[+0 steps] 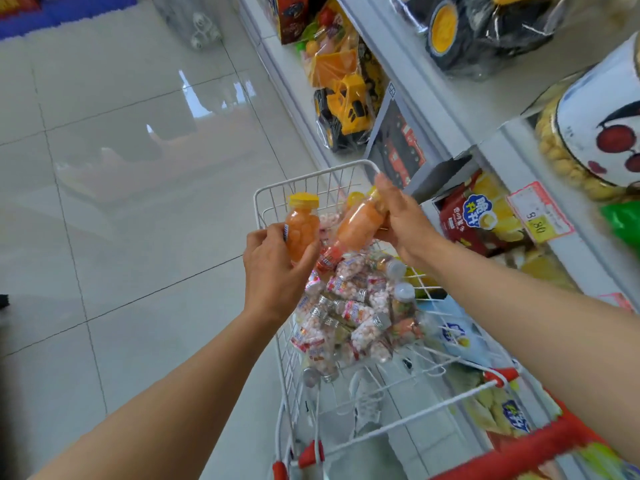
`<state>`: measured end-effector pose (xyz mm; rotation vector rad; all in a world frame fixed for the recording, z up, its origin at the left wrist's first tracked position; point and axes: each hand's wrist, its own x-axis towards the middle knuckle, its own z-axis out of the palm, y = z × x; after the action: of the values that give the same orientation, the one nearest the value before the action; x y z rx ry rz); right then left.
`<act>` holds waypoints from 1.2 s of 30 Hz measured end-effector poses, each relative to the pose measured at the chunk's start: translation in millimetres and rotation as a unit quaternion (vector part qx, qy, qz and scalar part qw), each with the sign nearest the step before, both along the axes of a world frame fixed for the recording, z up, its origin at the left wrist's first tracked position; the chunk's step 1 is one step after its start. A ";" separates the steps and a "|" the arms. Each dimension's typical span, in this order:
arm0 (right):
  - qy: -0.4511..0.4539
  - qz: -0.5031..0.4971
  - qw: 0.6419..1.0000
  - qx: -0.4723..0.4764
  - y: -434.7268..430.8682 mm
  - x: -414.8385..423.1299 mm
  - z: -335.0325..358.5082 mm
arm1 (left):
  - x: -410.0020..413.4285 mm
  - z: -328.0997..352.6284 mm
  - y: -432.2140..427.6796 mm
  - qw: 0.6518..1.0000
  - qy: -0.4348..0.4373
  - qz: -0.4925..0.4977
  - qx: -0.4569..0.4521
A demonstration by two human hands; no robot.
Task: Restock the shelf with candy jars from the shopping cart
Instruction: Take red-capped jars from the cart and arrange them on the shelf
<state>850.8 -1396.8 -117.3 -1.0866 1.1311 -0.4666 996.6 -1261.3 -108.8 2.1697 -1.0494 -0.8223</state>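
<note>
Orange candy jars: left hand [277,268] gripped one [302,227] upright, right hand [403,220] held another [360,223] tilted, both above cart's [277,195] far edge, likely shelf-bound [519,161]; more jars [349,317] heaped inside cart.

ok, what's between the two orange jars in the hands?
Head view: the upright orange jar and tilted orange jar are apart; the gap shows only a pink-and-white candy jar down in the shopping cart.

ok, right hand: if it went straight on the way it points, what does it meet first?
Likely the cart's far wire rim, just beyond the right hand and its orange jar; depth unclear, it may pass above.
</note>
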 end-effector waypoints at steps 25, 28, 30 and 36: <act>-0.351 -0.372 0.856 0.075 271.5 -291.0 187.4 | -257.1 153.6 110.2 0.911 0.257 -0.315 -0.071; -0.344 -0.394 0.851 0.052 317.5 -328.9 198.4 | -302.1 161.6 148.1 0.898 0.264 -0.343 -0.082; -0.341 -0.398 0.852 0.015 349.8 -354.8 207.5 | -330.9 172.3 176.6 0.891 0.270 -0.356 -0.082; -0.305 -0.404 0.857 -0.092 445.9 -433.5 256.2 | -415.0 226.5 252.8 0.860 0.284 -0.411 -0.102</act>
<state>417.4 -950.9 138.9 -0.4870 0.9252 -1.4977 581.6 -1008.5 117.7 1.1070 -1.6338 -1.5179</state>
